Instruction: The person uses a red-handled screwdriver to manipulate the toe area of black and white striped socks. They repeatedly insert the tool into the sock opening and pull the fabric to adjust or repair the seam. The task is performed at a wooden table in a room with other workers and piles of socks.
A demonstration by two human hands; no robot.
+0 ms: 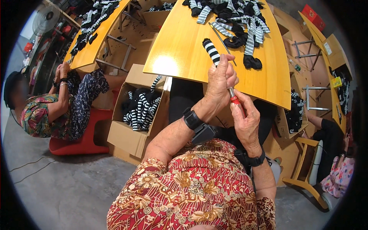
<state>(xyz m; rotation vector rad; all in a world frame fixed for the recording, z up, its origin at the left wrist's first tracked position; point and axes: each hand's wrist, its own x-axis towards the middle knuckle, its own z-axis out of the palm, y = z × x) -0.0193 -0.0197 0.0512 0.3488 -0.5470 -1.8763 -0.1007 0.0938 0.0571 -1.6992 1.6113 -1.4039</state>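
Observation:
My left hand [222, 79] is closed around a stuffed-looking black-and-white striped knitted tube [211, 50], whose black rounded tip sticks out past the fingers. Below it, my right hand [246, 117] grips a tool with a red handle [237, 102] and a metal collar. The tool points up into my left fist; its far end is hidden there. On the table just beyond, a thin dark rod [221, 39] lies slantwise, close to my left fingers. A heap of grey-striped and black knitted pieces [239, 23] covers the table's far side.
The yellow table [172, 50] ends just before me. Open cardboard boxes with striped pieces stand at its left [130, 134] and right [284, 122]. A person [50, 103] works at another table on the left, beside a red chair [86, 134]. Another person [333, 145] sits at right.

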